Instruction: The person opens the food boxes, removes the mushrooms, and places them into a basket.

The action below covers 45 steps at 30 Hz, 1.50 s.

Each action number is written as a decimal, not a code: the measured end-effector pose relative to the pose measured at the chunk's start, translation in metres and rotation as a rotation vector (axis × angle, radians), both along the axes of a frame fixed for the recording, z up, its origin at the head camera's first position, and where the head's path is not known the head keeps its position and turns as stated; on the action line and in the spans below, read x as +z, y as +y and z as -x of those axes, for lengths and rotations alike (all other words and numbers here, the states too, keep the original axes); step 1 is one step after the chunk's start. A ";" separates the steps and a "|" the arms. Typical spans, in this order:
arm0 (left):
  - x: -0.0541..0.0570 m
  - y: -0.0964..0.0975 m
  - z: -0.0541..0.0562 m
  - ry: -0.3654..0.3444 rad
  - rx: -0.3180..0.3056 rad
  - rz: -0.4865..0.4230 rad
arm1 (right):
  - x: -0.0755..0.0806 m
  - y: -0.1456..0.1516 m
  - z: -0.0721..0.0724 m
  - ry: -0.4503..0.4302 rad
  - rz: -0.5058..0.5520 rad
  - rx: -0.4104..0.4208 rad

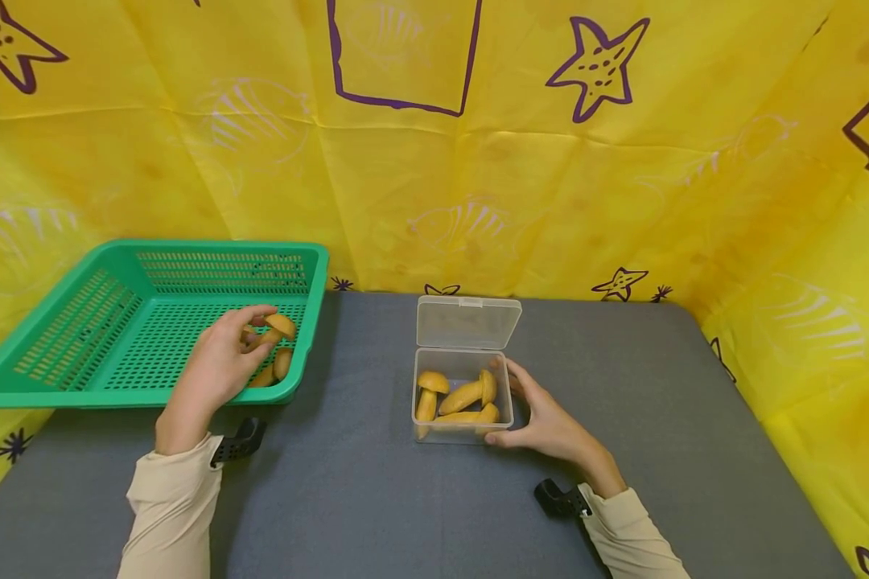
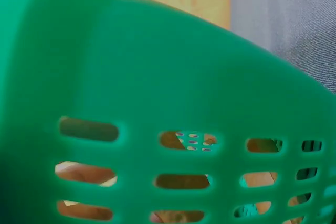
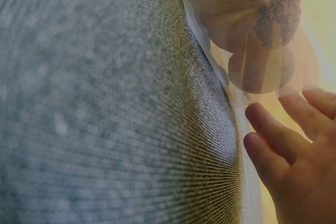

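Note:
My left hand [image 1: 220, 354] reaches over the near rim of the green basket [image 1: 145, 398] and pinches a brown mushroom [image 1: 281, 324] by its stem between thumb and fingers. Another mushroom [image 1: 282, 364] lies below it in the basket's right corner. In the left wrist view the basket's slotted wall [image 2: 157, 77] hides most of that hand. My right hand [image 1: 546, 418] holds a clear plastic box [image 1: 463, 435] at its right side, thumb at the front corner and fingers farther back. Three mushrooms lie inside, among them an upright-looking one [image 1: 432, 386] at the left.
The box's hinged lid [image 1: 467, 323] stands raised at the back. Under everything is a grey cloth-covered table [image 1: 376, 498]. A yellow printed curtain [image 1: 434, 177] borders it behind and at the right. Black wrist straps [image 1: 239, 441] are on both arms.

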<state>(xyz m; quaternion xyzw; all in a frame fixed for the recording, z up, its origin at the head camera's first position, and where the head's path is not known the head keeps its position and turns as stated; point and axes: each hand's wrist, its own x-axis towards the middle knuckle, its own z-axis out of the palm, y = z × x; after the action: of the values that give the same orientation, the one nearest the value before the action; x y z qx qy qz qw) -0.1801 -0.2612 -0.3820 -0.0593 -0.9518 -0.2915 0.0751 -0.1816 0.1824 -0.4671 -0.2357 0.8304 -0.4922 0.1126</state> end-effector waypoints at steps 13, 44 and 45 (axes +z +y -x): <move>0.002 0.000 0.005 -0.155 0.020 0.046 | 0.000 0.000 0.001 -0.006 0.013 0.000; 0.008 0.004 0.003 -0.169 0.046 0.099 | 0.002 0.000 0.000 -0.003 -0.006 0.000; 0.009 0.005 0.001 -0.144 0.044 0.097 | 0.002 0.000 0.000 -0.001 -0.007 0.001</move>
<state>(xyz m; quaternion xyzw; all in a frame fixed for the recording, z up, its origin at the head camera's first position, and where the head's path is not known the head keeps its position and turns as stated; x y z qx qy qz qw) -0.1815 -0.2561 -0.3727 -0.0207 -0.9688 -0.2466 0.0101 -0.1814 0.1824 -0.4654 -0.2355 0.8319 -0.4893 0.1142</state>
